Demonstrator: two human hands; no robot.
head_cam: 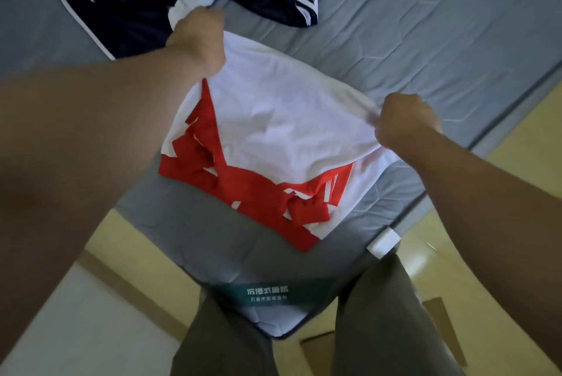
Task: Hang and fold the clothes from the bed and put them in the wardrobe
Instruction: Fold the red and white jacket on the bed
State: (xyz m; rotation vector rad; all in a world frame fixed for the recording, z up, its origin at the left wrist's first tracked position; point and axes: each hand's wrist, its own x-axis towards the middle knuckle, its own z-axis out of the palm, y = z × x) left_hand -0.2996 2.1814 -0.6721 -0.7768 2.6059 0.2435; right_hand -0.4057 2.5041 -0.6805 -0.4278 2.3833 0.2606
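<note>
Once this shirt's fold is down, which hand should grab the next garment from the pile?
Left, probably. The left hand grips the shirt edge right beside the pile; the right hand is farther away.

The clothes heap [121, 10] ran off the top edge; the left hand [197, 38] hid its own fingers from me.

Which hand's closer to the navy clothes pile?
Left. The left hand grips the white shirt right beside the navy clothes pile. The right hand grips the shirt's opposite edge, well away from the pile, toward the mattress edge.
</note>
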